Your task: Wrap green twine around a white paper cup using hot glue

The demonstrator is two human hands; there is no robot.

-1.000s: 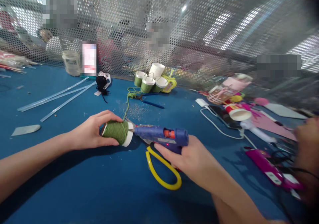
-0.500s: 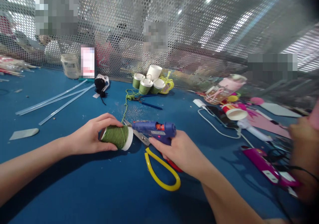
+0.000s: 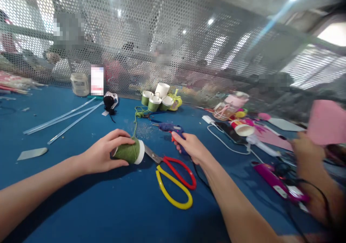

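My left hand [image 3: 108,152] is wrapped round a paper cup [image 3: 129,152] wound with green yarn, lying on its side with its white rim to the right. A green strand [image 3: 135,126] runs from it to a small tangle of yarn farther back. In my right hand [image 3: 190,145] is a blue glue gun [image 3: 173,128], its nozzle toward the left. Between my hands lie scissors [image 3: 176,181] with one red and one yellow handle, their blades partly behind the cup.
Behind stand several cups [image 3: 155,102], some green-wrapped, before a mesh screen [image 3: 140,63]. Clear glue sticks [image 3: 72,126] and black yarn [image 3: 109,102] lie left. At right are a phone [image 3: 229,132], a purple power strip [image 3: 278,181] and another person's hand [image 3: 308,151] with pink material.
My right hand has moved the glue gun back and away from the cup, uncovering the red scissor handle. The other person's pink material shows more fully. The camera view has tilted up.
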